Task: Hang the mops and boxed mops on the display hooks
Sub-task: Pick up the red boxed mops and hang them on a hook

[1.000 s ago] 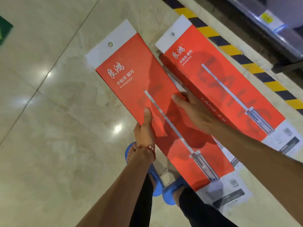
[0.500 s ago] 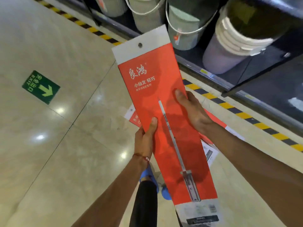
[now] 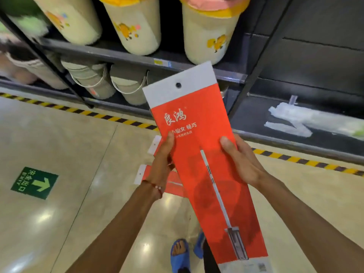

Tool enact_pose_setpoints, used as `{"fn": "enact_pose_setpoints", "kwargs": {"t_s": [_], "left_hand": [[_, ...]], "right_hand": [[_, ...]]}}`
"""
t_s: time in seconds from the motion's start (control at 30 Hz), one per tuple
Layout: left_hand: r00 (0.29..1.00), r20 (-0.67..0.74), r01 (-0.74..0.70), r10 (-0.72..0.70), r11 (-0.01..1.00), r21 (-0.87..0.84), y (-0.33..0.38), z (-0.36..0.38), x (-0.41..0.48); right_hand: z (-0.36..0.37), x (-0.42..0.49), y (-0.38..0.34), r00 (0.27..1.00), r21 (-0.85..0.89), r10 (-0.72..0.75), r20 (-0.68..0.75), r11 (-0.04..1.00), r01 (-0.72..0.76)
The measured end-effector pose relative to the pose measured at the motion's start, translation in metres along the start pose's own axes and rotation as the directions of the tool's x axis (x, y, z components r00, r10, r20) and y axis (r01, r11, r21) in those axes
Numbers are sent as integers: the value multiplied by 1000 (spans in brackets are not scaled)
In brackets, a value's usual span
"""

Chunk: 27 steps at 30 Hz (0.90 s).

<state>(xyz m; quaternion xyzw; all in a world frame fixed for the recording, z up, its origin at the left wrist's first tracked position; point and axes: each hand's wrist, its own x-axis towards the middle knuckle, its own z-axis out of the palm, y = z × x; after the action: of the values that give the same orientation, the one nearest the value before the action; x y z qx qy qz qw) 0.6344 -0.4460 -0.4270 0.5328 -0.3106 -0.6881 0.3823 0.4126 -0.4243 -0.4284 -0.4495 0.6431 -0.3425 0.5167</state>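
Note:
A long red boxed mop (image 3: 199,154) with a white top tab and a hang hole stands nearly upright in front of me. My left hand (image 3: 163,156) grips its left edge, thumb on the front face. My right hand (image 3: 240,160) grips its right edge, thumb on the front as well. More boxed mops (image 3: 149,174) lie flat on the floor behind the held one, mostly hidden by it and my left arm. A white mop head (image 3: 289,119) lies on the dark lower shelf at right. No display hook shows.
A dark shelf unit (image 3: 137,58) ahead carries cream bins with orange lids above and stacked buckets (image 3: 126,85) below. A yellow-black stripe (image 3: 307,160) runs along the floor at its foot. A green arrow sign (image 3: 34,183) sits on the tiles at left. My blue sandals (image 3: 180,253) stand below.
The boxed mop has risen from the floor to nearly upright in both hands. My view has lifted from the floor to the shelves. Both hands have slid higher along the box edges.

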Motion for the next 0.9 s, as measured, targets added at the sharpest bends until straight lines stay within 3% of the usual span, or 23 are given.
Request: {"fn": "enact_pose_setpoints", "kwargs": {"t_s": [0.2,0.47,0.67,0.9], "left_hand": [[977,178,-114,119,993,-34,77,84,-51],[878,464,-41,117,985,-170,127,209,-132],[834,539,-84,120,992,-90,121,295,-155],[780,582,-294,229,956,17,119,403,-187]], "right_hand": [[-63,-100,-62,981,56,-32,-191,997,44],[-144,-212,-104,913,98,-77,-399,987,126],[-203,-267,-100,864,129,-130,-487,968,218],[-299,-303,-77,827,141,-183,-532,944,300]]}}
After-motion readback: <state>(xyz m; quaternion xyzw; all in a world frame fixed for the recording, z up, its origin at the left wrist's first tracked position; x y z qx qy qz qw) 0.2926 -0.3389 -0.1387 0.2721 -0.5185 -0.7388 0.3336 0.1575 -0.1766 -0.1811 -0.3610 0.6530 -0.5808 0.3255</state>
